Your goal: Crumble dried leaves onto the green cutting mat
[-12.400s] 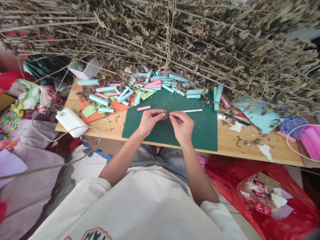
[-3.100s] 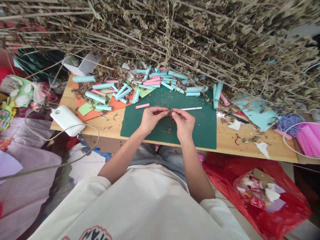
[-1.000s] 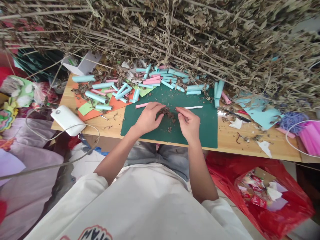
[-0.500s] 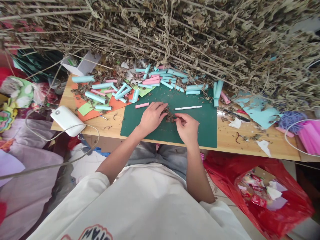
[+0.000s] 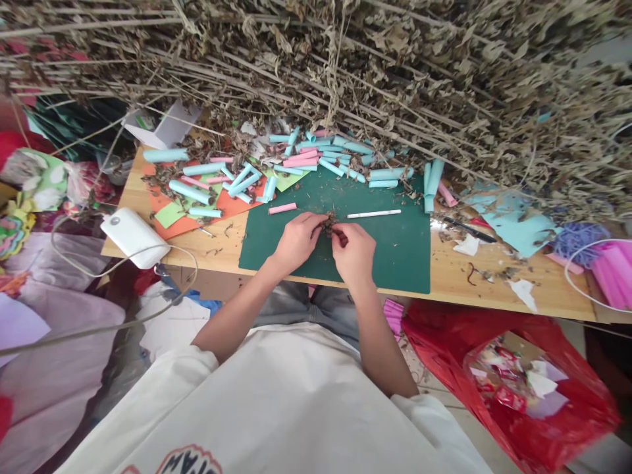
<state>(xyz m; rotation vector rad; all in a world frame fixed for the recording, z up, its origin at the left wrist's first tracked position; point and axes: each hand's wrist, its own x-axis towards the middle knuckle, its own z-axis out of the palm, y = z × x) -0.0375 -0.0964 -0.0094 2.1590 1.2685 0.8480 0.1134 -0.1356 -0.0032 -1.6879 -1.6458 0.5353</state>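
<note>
Over the green cutting mat (image 5: 395,257), both my hands close on a small clump of dried leaves (image 5: 327,224). My left hand (image 5: 299,240) grips it from the left with fingertips pressed together. From the right, my right hand (image 5: 353,250) pinches its near side between thumb and fingers. Beyond my right hand a thin white stick (image 5: 374,214) lies flat on the mat; its exact kind does not show. A short pink paper roll (image 5: 282,208) rests past my left hand.
Blue paper rolls (image 5: 190,193) and pink ones lie along the back of the wooden table (image 5: 494,276). Dried stalks (image 5: 296,66) hang over its far side. A white device with a cable (image 5: 134,237) sits at the left edge. Below right is an open red bag (image 5: 444,329) of scraps.
My right hand has moved left, up to the clump and closer to my left hand. My left hand has shifted slightly toward me, its fingers now curled in.
</note>
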